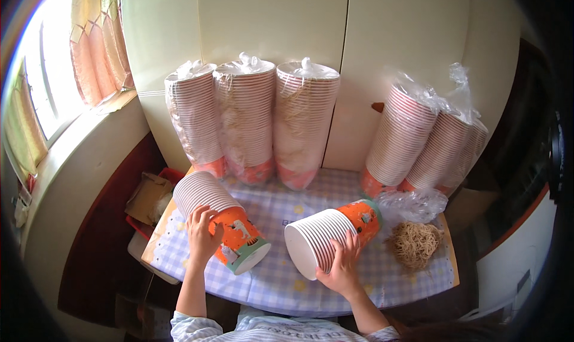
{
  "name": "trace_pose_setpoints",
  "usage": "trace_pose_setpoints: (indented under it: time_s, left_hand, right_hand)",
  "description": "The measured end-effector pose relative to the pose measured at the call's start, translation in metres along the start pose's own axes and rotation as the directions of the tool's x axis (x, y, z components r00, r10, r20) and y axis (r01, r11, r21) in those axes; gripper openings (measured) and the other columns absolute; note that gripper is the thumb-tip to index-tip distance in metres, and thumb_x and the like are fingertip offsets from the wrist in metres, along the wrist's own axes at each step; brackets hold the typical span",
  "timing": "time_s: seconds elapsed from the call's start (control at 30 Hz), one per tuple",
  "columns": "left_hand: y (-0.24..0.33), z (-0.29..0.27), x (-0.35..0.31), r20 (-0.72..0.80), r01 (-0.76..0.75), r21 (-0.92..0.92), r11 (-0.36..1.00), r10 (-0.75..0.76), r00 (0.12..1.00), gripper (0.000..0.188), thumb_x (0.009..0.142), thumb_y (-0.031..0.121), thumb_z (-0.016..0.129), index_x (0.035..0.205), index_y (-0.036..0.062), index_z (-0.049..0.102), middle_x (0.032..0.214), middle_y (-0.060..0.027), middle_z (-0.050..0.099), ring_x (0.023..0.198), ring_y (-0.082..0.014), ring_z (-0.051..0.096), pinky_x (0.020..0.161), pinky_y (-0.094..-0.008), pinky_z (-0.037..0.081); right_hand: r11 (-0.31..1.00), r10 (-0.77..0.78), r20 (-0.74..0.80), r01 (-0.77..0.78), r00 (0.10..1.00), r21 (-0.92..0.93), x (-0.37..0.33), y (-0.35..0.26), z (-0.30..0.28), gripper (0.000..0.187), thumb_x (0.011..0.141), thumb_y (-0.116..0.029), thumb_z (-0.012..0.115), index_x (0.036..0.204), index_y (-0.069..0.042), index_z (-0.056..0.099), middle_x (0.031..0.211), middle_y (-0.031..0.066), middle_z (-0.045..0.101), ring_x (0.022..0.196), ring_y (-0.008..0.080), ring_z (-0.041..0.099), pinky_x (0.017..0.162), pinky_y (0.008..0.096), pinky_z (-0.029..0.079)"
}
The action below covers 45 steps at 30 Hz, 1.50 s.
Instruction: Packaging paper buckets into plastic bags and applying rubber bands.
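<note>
Two nested stacks of paper buckets lie on their sides on the table, orange printed with green bands and white rims. My left hand (204,234) grips the left stack (240,231) from its near left side, fingers over the edge of the rims. That stack's rims point to the far left and its base toward me. Around the white rims of the right stack (315,237) my right hand (344,267) is curled, thumb near the open mouth. The mouth faces left and slightly toward me, and the orange base points to the far right.
Tall bagged bucket stacks (306,120) stand at the back left, others (402,135) at the back right. Crumpled clear plastic (414,205) and a heap of tan strands (417,245) lie on the right of the checked tablecloth (257,291). A cardboard box (146,197) sits left of the table.
</note>
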<state>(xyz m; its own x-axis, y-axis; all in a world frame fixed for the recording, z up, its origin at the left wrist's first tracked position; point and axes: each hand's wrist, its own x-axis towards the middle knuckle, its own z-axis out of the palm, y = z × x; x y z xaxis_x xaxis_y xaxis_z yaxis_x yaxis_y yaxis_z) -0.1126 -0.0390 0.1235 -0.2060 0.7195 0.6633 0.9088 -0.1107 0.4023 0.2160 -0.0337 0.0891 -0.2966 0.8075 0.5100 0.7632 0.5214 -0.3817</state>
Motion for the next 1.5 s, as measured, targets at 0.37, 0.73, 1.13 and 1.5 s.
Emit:
trace_pose_setpoints:
  time_s: [0.37,0.73,1.13,1.5]
  left_hand:
    - [-0.002,0.003,-0.028,-0.007,0.077,-0.061,0.995,-0.078,0.997,0.033,0.066,0.010,0.062,0.097,0.0063,0.054,0.111,-0.0147,0.049,0.108,-0.0333,0.044,0.091,-0.0430,0.033]
    - [0.015,0.006,-0.035,-0.045,0.002,0.019,1.000,-0.001,0.999,0.029,0.068,0.013,0.062,0.095,0.0057,0.055,0.109,-0.0143,0.050,0.109,-0.0338,0.044,0.091,-0.0449,0.033]
    - [0.117,0.076,-0.109,0.800,0.788,-0.556,-0.266,0.088,0.594,0.061,0.083,0.021,0.060,0.131,0.0026,0.027,0.121,-0.0127,0.047,0.110,-0.0214,0.048,0.094,-0.0354,0.037]
    - [0.144,0.103,-0.099,0.842,0.719,-0.462,-0.520,-0.004,0.539,0.032,0.078,-0.005,0.055,0.108,0.0013,0.048,0.106,-0.0118,0.056,0.098,-0.0226,0.056,0.084,-0.0388,0.046]
  right_hand:
    - [0.994,0.108,0.088,-0.109,0.990,0.017,-0.021,0.008,-0.005,0.086,0.059,-0.042,0.072,0.125,-0.006,0.029,0.135,0.0279,0.013,0.125,0.0503,0.009,0.094,0.0633,0.016]
    - [1.000,0.020,-0.083,-0.021,0.996,-0.014,-0.010,0.015,0.001,0.084,0.058,-0.057,0.067,0.120,-0.007,0.038,0.128,0.0212,0.026,0.120,0.0458,0.021,0.093,0.0627,0.020]
    - [0.995,-0.095,0.003,0.095,0.995,-0.002,-0.022,0.014,-0.003,0.089,0.047,-0.059,0.073,0.117,-0.014,0.040,0.118,0.0142,0.032,0.113,0.0384,0.026,0.095,0.0535,0.022]
    - [0.997,-0.074,-0.085,0.076,0.994,0.028,-0.039,0.013,0.016,0.092,0.046,-0.049,0.078,0.118,-0.014,0.033,0.119,0.0148,0.029,0.115,0.0421,0.025,0.094,0.0563,0.023]
